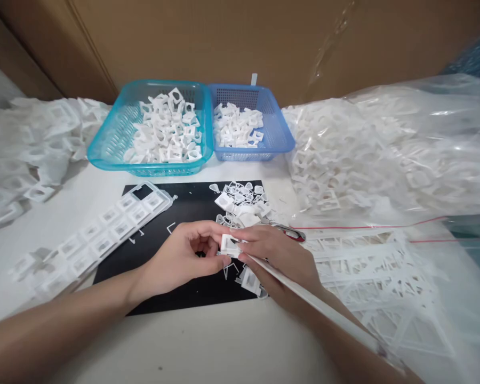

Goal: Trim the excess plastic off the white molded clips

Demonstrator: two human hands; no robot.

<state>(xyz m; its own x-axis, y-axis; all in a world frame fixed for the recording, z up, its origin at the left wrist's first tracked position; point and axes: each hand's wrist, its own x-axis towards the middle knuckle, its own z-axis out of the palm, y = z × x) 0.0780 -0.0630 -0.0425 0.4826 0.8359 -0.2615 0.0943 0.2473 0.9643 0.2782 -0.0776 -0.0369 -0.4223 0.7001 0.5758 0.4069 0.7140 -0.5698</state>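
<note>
My left hand (pixel 186 250) pinches a small white square plastic frame (pixel 229 244) between thumb and fingers, above the black mat (pixel 160 290). My right hand (pixel 278 258) is closed round a long, slim white tool (pixel 316 306), whose rear end runs back along my right forearm. At the frame's opening a dark, pointed tip shows by my right fingertips; its exact contact is hard to make out. Loose white offcuts and small frames (pixel 248 205) lie in a heap just beyond my hands. More scraps (pixel 250 280) lie below them on the mat.
A teal basket (pixel 118 133) and a blue basket (pixel 278 125) hold white pieces at the back. A strip of joined frames (pixel 104 240) lies left, a red-and-grey hand tool (pixel 296 233) right. Clear bags (pixel 384 154) and lattice sprues (pixel 384 282) fill the right side.
</note>
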